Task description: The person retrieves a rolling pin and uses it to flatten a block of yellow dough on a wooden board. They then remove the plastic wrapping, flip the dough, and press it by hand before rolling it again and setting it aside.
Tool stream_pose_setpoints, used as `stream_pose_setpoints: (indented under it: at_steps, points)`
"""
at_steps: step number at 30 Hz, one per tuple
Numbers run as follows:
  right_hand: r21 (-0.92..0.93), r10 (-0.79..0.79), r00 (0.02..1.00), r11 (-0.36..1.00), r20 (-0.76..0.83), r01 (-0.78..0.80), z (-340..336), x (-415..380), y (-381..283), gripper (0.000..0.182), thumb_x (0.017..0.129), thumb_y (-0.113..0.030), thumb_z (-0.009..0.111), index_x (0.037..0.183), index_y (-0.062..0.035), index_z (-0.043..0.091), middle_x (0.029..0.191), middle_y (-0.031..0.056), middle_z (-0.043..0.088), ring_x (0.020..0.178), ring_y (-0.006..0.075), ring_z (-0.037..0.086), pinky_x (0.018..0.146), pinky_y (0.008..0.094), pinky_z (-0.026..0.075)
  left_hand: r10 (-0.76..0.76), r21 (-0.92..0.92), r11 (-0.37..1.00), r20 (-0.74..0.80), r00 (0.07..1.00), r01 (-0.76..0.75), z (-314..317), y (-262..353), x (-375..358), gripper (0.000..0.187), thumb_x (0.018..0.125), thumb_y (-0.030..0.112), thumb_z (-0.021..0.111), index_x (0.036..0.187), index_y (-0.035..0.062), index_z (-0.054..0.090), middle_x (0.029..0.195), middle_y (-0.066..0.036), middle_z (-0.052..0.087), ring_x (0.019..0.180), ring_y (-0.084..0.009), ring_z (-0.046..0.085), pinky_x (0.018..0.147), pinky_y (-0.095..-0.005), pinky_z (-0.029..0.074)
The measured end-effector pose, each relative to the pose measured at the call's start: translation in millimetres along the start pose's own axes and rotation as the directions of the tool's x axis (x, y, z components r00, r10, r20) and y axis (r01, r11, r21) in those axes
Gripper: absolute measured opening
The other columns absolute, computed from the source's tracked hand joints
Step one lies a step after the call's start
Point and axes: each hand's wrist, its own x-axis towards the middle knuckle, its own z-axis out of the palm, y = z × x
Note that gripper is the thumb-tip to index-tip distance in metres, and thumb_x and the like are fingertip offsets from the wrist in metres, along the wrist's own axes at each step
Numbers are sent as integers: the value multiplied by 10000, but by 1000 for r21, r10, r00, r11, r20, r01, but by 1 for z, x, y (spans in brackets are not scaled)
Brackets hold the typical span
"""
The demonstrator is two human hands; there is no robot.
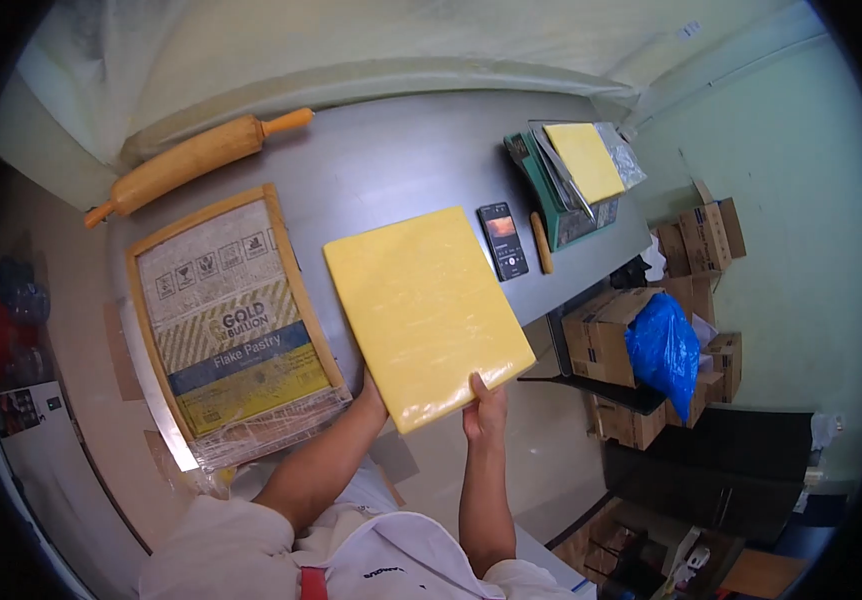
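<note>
A large flat yellow slab (426, 315) with a shiny surface is held tilted over the front edge of the metal table. My left hand (373, 395) is at its lower left edge, with most of the fingers hidden beneath it. At the lower right edge my right hand (486, 408) grips the slab, thumb on top and the other fingers underneath. To the left of the slab lies a wooden frame (306, 290) around a printed "Gold Bullion Flake Pastry" cardboard piece (236, 345).
On the metal table (381, 150) are a rolling pin (191, 163), a phone (503, 242), a small wooden stick (541, 243) and a green box (551, 200) bearing another yellow slab (588, 160). Cardboard boxes (606, 335) and a blue bag (663, 350) stand at the right.
</note>
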Motion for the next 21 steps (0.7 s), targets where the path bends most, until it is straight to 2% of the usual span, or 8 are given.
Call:
stream_pose_setpoints:
  at_steps: [2,4,6,7,8,10,13,21]
  points:
    - [-30,-20,1000,999,20,21,13,18,5,458,927,24,565,1360,-29,423,1282,105,561,1118,226,587,938,340,510,-87,89,987,-416,905,136,35,-9,-40,575,1005,480,353,1356,49,499,1325,-187,566,1207,-337,554,1070,-451,394]
    - [-65,-21,999,998,31,23,18,42,17,433,924,23,575,1333,-11,437,1263,114,569,1097,224,593,923,329,514,-692,-71,719,-172,701,691,15,13,-95,570,983,486,455,1345,54,540,1319,-173,581,1213,-298,553,1055,-436,405]
    - [-335,90,996,939,11,-81,10,59,15,430,894,-43,649,1277,13,462,1225,140,581,1063,223,598,899,345,510,-692,832,-52,-428,581,552,72,48,-94,523,967,462,512,1303,68,585,1260,-159,621,1201,-272,564,1055,-415,401]
    - [-494,165,985,853,-45,-166,10,59,4,441,880,-57,669,1266,16,468,1223,152,578,1063,233,596,901,365,504,-589,810,-559,-537,604,176,107,68,-83,500,959,450,541,1282,75,607,1231,-152,642,1195,-259,569,1055,-404,400]
    - [-634,228,966,731,-119,-250,10,59,-1,452,866,-70,689,1254,18,473,1221,163,575,1063,243,594,903,386,498,-456,785,-602,-489,743,147,134,90,-58,441,934,454,575,1174,97,674,1150,-104,687,1081,-259,633,962,-398,463]
    - [-894,-243,970,433,7,115,0,48,17,523,850,-135,706,1284,24,460,1306,214,507,1169,315,528,976,461,434,67,802,-486,-363,929,348,134,137,17,402,903,350,648,1181,59,646,1091,-169,683,1021,-302,643,896,-421,495]
    - [-886,-521,737,-86,430,456,33,30,35,631,867,-268,671,1371,8,410,1440,266,355,1328,417,348,1079,555,279,330,468,-882,536,777,53,101,202,122,420,866,311,668,1187,55,578,1193,-144,566,1176,-327,479,1012,-472,357]
    - [-868,-405,779,-348,479,353,65,64,71,741,915,-478,520,1512,-106,289,1564,246,164,1441,469,115,1139,616,103,393,414,-880,355,848,234,85,205,188,322,867,392,645,1071,143,637,1052,-57,573,1064,-236,500,926,-412,340]
